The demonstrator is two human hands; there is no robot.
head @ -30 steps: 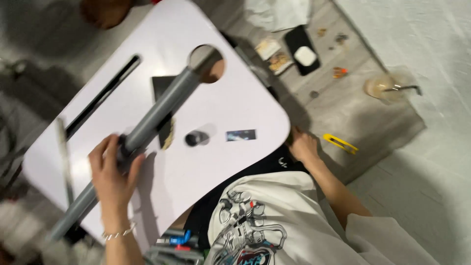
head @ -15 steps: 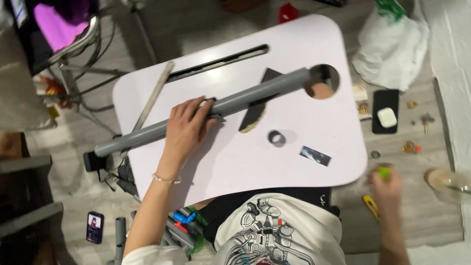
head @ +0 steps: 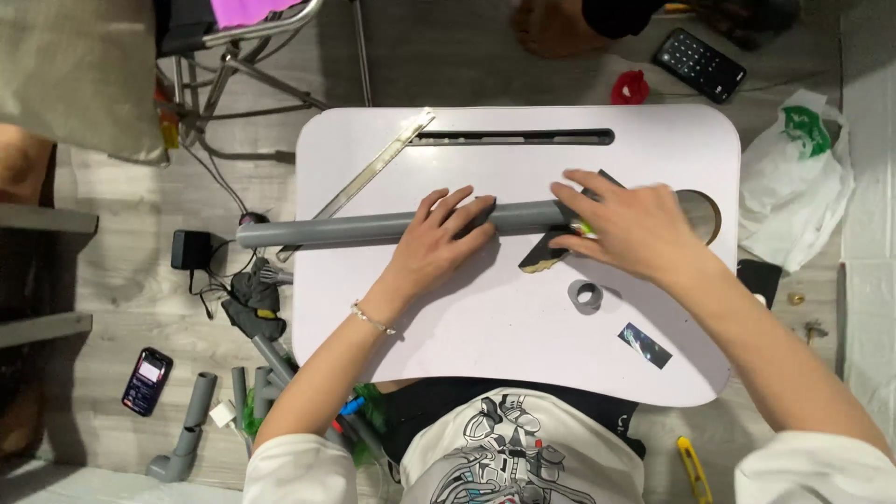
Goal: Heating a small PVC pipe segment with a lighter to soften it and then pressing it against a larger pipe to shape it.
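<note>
A long grey plastic pipe [head: 345,227] lies across the white lap table [head: 485,345], its left end sticking out past the table's edge. My left hand [head: 439,238] presses down on the pipe near its middle. My right hand [head: 630,229] covers the pipe's right end, fingers curled over a small green-tipped thing I cannot make out. A dark, flat piece [head: 546,257] lies under the pipe between my hands. A short grey ring [head: 586,296] sits just below my right hand.
A metal ruler [head: 359,182] lies slanted at the table's upper left, beside a long slot [head: 513,138]. A small dark packet [head: 644,344] lies lower right. On the floor: pipe fittings [head: 191,425], a phone [head: 147,380], a charger [head: 191,250], a calculator [head: 700,63], a white plastic bag [head: 793,187], a yellow cutter [head: 691,467].
My right hand came up from the floor at the right and now rests on the pipe's right end. The pipe has turned level across the table. My left hand stayed on it.
</note>
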